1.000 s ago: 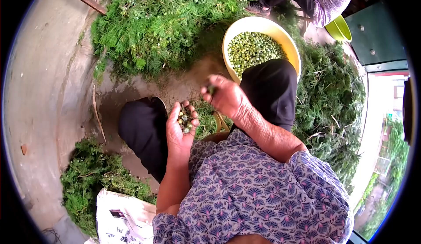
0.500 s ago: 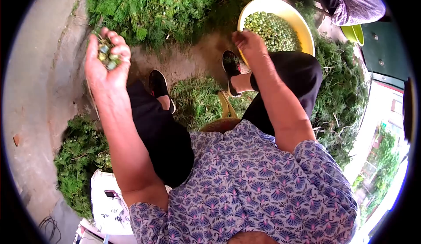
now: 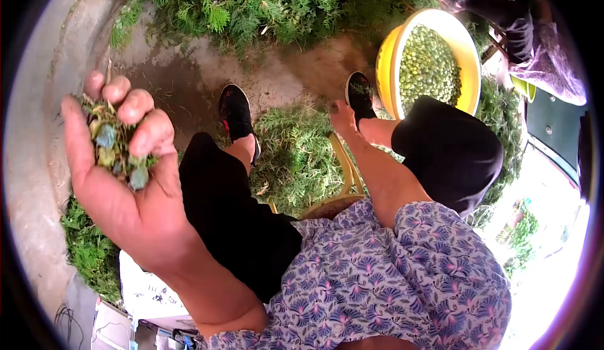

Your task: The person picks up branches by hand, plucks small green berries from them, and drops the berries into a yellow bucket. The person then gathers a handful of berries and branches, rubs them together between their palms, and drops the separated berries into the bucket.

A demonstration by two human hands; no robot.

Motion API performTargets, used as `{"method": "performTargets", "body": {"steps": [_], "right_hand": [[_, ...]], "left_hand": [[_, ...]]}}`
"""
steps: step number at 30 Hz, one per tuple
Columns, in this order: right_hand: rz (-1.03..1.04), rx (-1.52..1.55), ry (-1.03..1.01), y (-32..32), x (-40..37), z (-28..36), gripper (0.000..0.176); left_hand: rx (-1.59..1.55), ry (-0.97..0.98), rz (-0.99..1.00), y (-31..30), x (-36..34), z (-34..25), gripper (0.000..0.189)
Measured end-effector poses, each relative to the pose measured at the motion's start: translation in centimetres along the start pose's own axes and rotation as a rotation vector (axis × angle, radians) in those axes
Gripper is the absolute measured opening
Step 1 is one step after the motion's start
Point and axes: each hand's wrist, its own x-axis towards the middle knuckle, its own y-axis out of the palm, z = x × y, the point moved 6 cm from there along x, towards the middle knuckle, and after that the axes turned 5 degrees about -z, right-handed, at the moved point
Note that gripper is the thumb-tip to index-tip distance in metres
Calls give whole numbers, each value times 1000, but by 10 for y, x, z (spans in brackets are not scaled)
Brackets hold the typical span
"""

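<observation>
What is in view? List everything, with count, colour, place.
Tub: one, yellow, upper right
Small fruits: uncountable, green, inside tub
Foliage heaps: several, green, top, centre, right, lower left
Basin: one, lime, right edge
Panel: one, dark green, right edge
Sack: one, white, lower left
Seat: one, yellowish, lower centre
Cables: count unclear, dark, lower left
Clutter: uncountable, mixed, bottom left
Co-worker: one, purple top, upper right
Plant bits: several, green and yellowish, left
Shoes: two, black, centre
Shirt: one, purple patterned, bottom
Trousers: one pair, black, centre
Left hand: one, left, holding plant bits
Right hand: one, centre
</observation>
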Motion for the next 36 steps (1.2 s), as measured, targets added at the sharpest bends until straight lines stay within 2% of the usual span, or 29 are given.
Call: {"method": "performTargets", "body": {"steps": [1, 2, 3, 5, 7, 9, 10, 15, 18, 20, 22, 23, 25, 26, 28, 29, 31, 32, 36], "right_hand": [[-16, -161, 8, -1, -4, 7, 41], [58, -187, 26, 5, -3, 8, 51], [67, -185, 20, 7, -4, 12, 51], [52, -177, 82, 7, -9, 15, 46], [27, -171, 26, 18, -5, 1, 45], [52, -315, 53, 24, 0, -7, 44], [21, -289, 60, 24, -1, -7, 39], [-57, -180, 3, 23, 3, -8, 26], [-16, -315, -69, 27, 3, -8, 20], [44, 236, 243, 20, 1, -11, 16], [112, 745, 381, 5, -9, 31, 16], [98, 755, 365, -9, -12, 51, 16], [233, 1257, 309, -33, -23, 108, 13], [227, 1272, 278, -49, -29, 130, 13], [347, 1423, 204, -78, -48, 174, 12], [342, 1434, 168, -94, -58, 190, 12], [365, 1588, 116, -122, -82, 218, 7], [397, 1638, 36, -137, -96, 231, 6], [316, 1648, -86, -189, -158, 254, 3]], "left_hand": [[36, 33, -42, -1, -1, 0, 23], [43, 42, -26, -2, -1, 0, 22], [49, 49, -32, -2, 0, 0, 22], [32, 37, -13, 1, -1, 1, 21], [52, 63, -20, 3, -2, 1, 21], [49, 57, 4, 4, -2, 2, 22], [19, 38, 16, 5, -2, 4, 23], [26, 35, -14, 6, -3, 5, 26], [24, 44, -11, 7, -4, 5, 26], [3, 35, 15, 10, -4, 7, 25], [-36, 0, 95, 11, -1, 8, 25], [-33, 19, 49, 11, -2, 9, 23], [38, 91, -15, 6, 0, 10, 21], [47, 92, -83, 5, -1, 13, 17], [73, 37, -73, 2, -1, 23, 15], [86, 15, -62, 1, -2, 29, 14], [237, 36, -186, -7, -14, 48, 15], [251, -20, -218, -15, -20, 62, 14], [449, -135, -296, -9, -52, 106, 9]]}}
